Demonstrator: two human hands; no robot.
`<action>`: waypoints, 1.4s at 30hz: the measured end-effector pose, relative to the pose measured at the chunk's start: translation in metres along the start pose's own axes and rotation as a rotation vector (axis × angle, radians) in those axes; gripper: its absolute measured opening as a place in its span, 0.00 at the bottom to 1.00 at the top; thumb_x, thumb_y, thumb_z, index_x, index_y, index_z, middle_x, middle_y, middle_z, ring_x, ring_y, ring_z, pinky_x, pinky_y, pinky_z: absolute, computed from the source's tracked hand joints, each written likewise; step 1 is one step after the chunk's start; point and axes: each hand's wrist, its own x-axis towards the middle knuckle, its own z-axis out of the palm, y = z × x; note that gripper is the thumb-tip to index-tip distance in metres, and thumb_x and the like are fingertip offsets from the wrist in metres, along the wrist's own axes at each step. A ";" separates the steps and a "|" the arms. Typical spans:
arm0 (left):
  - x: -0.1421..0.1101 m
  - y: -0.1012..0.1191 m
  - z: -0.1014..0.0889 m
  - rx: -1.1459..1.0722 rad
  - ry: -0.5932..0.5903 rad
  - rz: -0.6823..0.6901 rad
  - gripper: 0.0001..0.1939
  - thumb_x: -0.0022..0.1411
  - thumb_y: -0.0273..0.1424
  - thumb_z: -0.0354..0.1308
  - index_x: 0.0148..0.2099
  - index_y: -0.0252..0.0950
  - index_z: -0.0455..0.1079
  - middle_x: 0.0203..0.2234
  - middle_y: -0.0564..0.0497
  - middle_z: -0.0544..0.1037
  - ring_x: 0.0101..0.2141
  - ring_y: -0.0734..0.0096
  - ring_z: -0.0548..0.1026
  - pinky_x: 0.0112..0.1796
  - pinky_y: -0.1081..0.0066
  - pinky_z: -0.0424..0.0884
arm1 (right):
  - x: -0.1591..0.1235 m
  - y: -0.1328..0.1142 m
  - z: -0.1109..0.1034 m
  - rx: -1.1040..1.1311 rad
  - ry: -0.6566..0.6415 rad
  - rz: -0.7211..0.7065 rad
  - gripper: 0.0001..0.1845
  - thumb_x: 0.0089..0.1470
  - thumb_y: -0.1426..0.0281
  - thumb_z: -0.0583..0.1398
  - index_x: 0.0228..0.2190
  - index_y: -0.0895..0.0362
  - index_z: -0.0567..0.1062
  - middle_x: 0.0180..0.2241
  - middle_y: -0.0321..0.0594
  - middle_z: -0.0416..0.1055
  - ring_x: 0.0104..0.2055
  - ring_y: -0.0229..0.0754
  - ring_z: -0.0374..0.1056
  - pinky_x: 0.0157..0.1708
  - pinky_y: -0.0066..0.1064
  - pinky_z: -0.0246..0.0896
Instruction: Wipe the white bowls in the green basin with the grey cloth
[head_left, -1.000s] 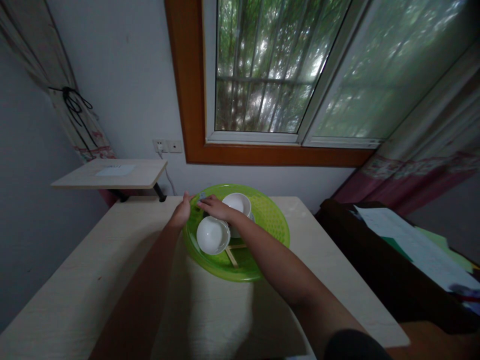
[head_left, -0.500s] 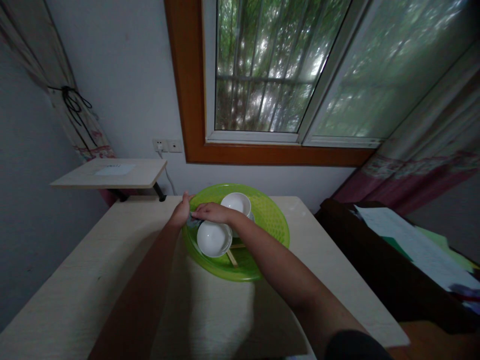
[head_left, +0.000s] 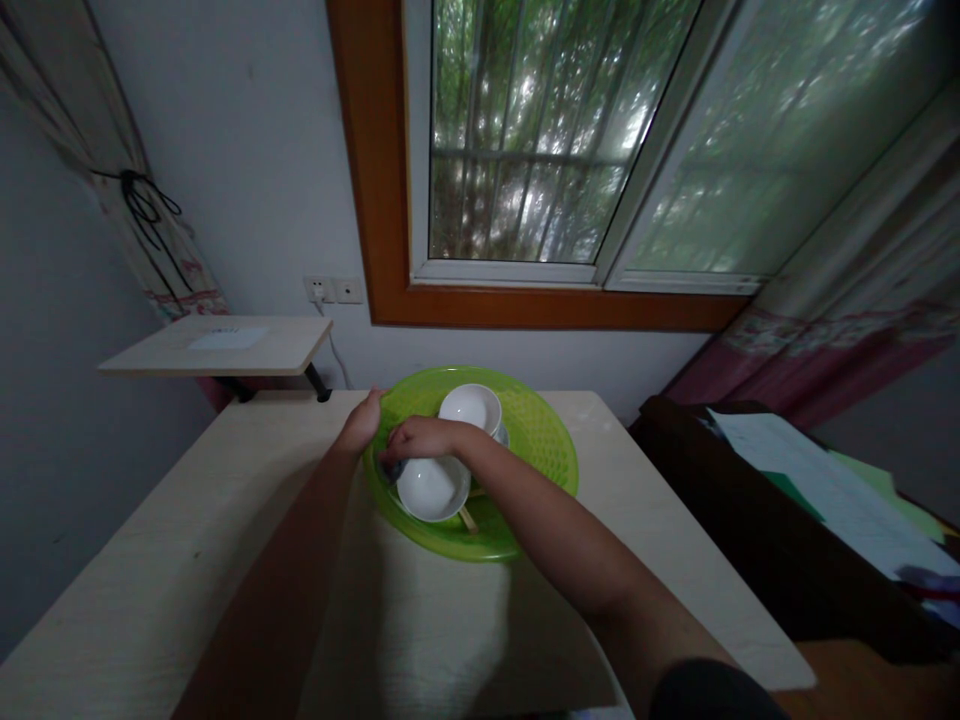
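Note:
A round green plastic basket (head_left: pixel 540 450) sits on the pale table (head_left: pixel 225 540) near the wall. In it lie two white bowls: the near one (head_left: pixel 431 490) and the far one (head_left: pixel 471 408), plus wooden chopsticks (head_left: pixel 469 518) partly under the near bowl. My left hand (head_left: pixel 362 422) grips the basket's left rim. My right hand (head_left: pixel 420 440) reaches across the basket, fingers curled at the near bowl's far-left edge around a small grey-blue thing I cannot name.
A small side table (head_left: pixel 217 348) with a white sheet stands at the left against the wall. A dark piece of furniture (head_left: pixel 750 520) with papers (head_left: pixel 817 490) is at the right. Curtains hang on both sides of the window.
My right hand has slid left and down from near the far bowl to the near bowl's rim, carrying the small grey-blue thing. The near bowl shifted slightly. My left hand stayed on the rim.

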 end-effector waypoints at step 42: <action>-0.015 0.012 -0.001 0.097 -0.030 0.069 0.20 0.67 0.38 0.51 0.52 0.38 0.78 0.51 0.43 0.83 0.48 0.57 0.81 0.49 0.64 0.74 | -0.066 0.073 -0.065 -0.400 0.583 0.974 0.34 0.73 0.56 0.43 0.55 0.64 0.79 0.58 0.64 0.73 0.59 0.58 0.72 0.56 0.43 0.65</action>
